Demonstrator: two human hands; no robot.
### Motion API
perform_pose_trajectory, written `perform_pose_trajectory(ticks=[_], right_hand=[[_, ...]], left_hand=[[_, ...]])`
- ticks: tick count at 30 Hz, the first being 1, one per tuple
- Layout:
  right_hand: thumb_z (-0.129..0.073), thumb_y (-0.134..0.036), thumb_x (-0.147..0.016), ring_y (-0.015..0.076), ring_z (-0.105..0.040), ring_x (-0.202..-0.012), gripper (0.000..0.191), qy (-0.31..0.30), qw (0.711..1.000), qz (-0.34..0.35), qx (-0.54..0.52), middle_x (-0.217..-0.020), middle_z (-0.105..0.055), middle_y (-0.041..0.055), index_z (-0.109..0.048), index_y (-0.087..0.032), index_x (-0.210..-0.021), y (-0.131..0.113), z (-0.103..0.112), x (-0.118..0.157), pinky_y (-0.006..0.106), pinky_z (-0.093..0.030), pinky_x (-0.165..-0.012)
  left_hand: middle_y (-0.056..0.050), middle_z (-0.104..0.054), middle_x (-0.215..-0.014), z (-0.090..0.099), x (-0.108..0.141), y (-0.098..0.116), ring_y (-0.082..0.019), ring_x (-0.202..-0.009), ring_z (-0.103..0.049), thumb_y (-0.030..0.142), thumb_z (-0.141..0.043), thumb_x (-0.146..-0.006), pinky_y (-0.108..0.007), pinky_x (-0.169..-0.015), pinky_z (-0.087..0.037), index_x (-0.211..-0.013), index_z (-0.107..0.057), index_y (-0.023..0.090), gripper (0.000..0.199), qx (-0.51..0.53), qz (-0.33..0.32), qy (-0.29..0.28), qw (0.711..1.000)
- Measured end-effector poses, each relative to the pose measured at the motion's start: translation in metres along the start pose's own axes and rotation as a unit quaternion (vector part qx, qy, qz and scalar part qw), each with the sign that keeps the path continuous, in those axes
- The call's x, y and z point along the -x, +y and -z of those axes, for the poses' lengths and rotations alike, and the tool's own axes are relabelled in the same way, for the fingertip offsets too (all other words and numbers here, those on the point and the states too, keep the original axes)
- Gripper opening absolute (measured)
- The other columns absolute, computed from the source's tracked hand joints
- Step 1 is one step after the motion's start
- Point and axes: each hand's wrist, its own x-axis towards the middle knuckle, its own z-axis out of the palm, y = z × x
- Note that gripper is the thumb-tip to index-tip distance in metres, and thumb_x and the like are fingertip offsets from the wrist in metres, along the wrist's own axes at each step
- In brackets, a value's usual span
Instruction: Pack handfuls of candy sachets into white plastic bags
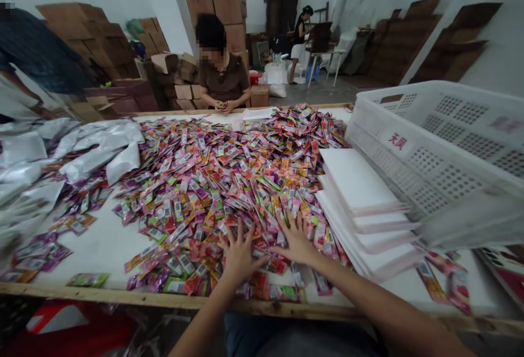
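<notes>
Many small colourful packets (237, 171) lie in a wide heap on the white tabletop (102, 242). My left hand (239, 256) rests on the near part of the heap, palm down with its fingers spread. To its right, my right hand (298, 241) also lies on the packets, fingers apart and pointing away from me. Neither hand grips a packet. A short gap with packets separates the two hands. Right of my right hand stands a stack of flat white bags (360, 188), some packets against its left edge.
A white perforated crate (426, 155) stands at the right. Silvery white bags (102, 144) cover the left side. Across the table, a person (223, 76) holds packets. A wooden rim (164, 299) edges the table near me.
</notes>
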Motion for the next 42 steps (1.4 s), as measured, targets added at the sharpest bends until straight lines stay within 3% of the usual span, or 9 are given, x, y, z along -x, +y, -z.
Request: perform_pose_trajectory(ticks=[3, 7, 14, 20, 24, 27, 32, 38, 42], right_hand=[[-0.049, -0.071, -0.063, 0.0479, 0.001, -0.129, 0.097, -0.028, 0.999, 0.003, 0.025, -0.149, 0.002, 0.0092, -0.01, -0.028, -0.141, 0.0, -0.007, -0.003, 0.065, -0.004, -0.096], [-0.054, -0.072, -0.056, 0.0492, 0.001, -0.128, 0.106, -0.064, 0.998, -0.012, 0.01, -0.149, 0.007, 0.0083, -0.008, -0.029, -0.141, 0.003, 0.0, -0.043, 0.066, -0.008, -0.096], [-0.057, -0.067, -0.059, 0.0441, -0.012, -0.129, 0.099, -0.098, 0.995, -0.006, -0.001, -0.149, 0.002, 0.0085, -0.014, -0.031, -0.14, 0.012, 0.032, -0.105, 0.061, -0.02, -0.097], [-0.06, -0.053, -0.068, 0.0396, -0.019, -0.13, 0.079, -0.124, 0.992, 0.001, -0.012, -0.143, -0.025, 0.0148, -0.034, -0.021, -0.135, 0.024, 0.044, -0.055, 0.059, -0.013, -0.101], [-0.048, -0.04, -0.08, 0.0258, -0.042, -0.12, 0.05, 0.056, 0.989, 0.004, -0.139, -0.128, -0.049, 0.0139, -0.048, -0.015, -0.124, 0.037, 0.051, -0.02, 0.043, -0.033, -0.098], [-0.048, -0.034, -0.079, 0.0216, -0.06, -0.094, 0.032, 0.138, 0.971, -0.007, -0.196, -0.101, -0.066, 0.0077, -0.062, -0.018, -0.102, 0.05, 0.053, 0.002, 0.037, -0.046, -0.084], [-0.049, -0.034, -0.077, 0.0187, -0.064, -0.074, 0.025, 0.222, 0.938, -0.075, -0.258, -0.085, -0.07, 0.0057, -0.065, -0.018, -0.087, 0.079, 0.054, 0.044, 0.032, -0.051, -0.07], [-0.047, -0.03, -0.079, 0.0172, -0.063, -0.071, 0.023, 0.194, 0.949, -0.084, -0.233, -0.084, -0.07, 0.005, -0.066, -0.019, -0.085, 0.077, 0.059, 0.055, 0.028, -0.05, -0.066], [-0.054, -0.024, -0.075, 0.0216, -0.063, -0.08, 0.021, 0.032, 0.988, -0.09, -0.118, -0.086, -0.068, 0.0083, -0.063, -0.016, -0.093, 0.05, 0.054, 0.041, 0.03, -0.047, -0.07]], left_hand=[[-0.009, -0.018, -0.147, -0.009, -0.002, -0.009, -0.05, -0.128, -0.008, 0.068, -0.059, -0.056, -0.07, -0.095, -0.009, -0.135, -0.028, 0.033, 0.092, -0.007, 0.002, -0.011, 1.0], [-0.009, -0.027, -0.144, -0.011, -0.033, -0.019, -0.047, -0.13, -0.003, 0.072, -0.058, -0.052, -0.07, -0.095, -0.003, -0.134, -0.031, 0.032, 0.096, -0.003, 0.015, -0.022, 1.0], [-0.017, -0.027, -0.143, 0.007, -0.08, -0.022, -0.048, -0.13, 0.002, 0.073, -0.054, -0.056, -0.072, -0.092, -0.011, -0.137, -0.025, 0.026, 0.098, 0.011, 0.029, -0.061, 0.998], [-0.013, -0.024, -0.144, 0.021, -0.037, -0.026, -0.051, -0.128, -0.001, 0.061, -0.064, -0.056, -0.074, -0.092, -0.004, -0.138, -0.02, 0.031, 0.097, 0.017, -0.032, -0.098, 0.995], [-0.01, -0.019, -0.147, 0.018, -0.014, -0.03, -0.042, -0.132, -0.003, 0.031, -0.053, -0.073, -0.068, -0.098, -0.008, -0.136, -0.029, 0.027, 0.067, 0.092, -0.055, -0.039, 0.993], [-0.009, -0.032, -0.141, 0.022, -0.005, -0.037, -0.034, -0.132, -0.018, 0.013, -0.044, -0.07, -0.063, -0.101, -0.016, -0.128, -0.042, 0.024, 0.059, 0.151, -0.058, 0.032, 0.986], [-0.007, -0.064, -0.106, 0.036, 0.002, -0.043, -0.021, -0.101, -0.057, 0.018, -0.043, -0.074, -0.036, -0.09, -0.045, -0.106, -0.059, 0.019, 0.036, 0.224, -0.085, 0.1, 0.966], [-0.005, -0.068, -0.091, 0.031, -0.02, -0.013, -0.018, -0.083, -0.063, 0.027, -0.043, -0.082, -0.027, -0.075, -0.048, -0.095, -0.063, 0.02, 0.025, 0.156, -0.072, 0.054, 0.984], [-0.01, -0.065, -0.093, 0.023, -0.04, 0.017, -0.024, -0.089, -0.06, 0.028, -0.049, -0.08, -0.031, -0.074, -0.046, -0.094, -0.06, 0.016, 0.022, -0.007, -0.02, -0.018, 1.0]])
